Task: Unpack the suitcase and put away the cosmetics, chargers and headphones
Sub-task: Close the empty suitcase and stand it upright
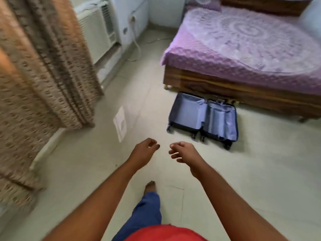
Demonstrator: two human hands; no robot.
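The pale tiled floor (260, 171) carries a dark blue suitcase (203, 119), lying open and flat with both light blue lined halves up, just beside the wooden bed (243, 91). A bare foot (150, 186) stands on the tiles.

Pale tiled floor (97, 171). Brown patterned curtain (40, 75) at left, blurred. White window AC unit (97, 32) beside it, cord hanging from wall. Wooden bed (225, 91) with purple patterned bedspread (243, 46) at right. Soft daylight.
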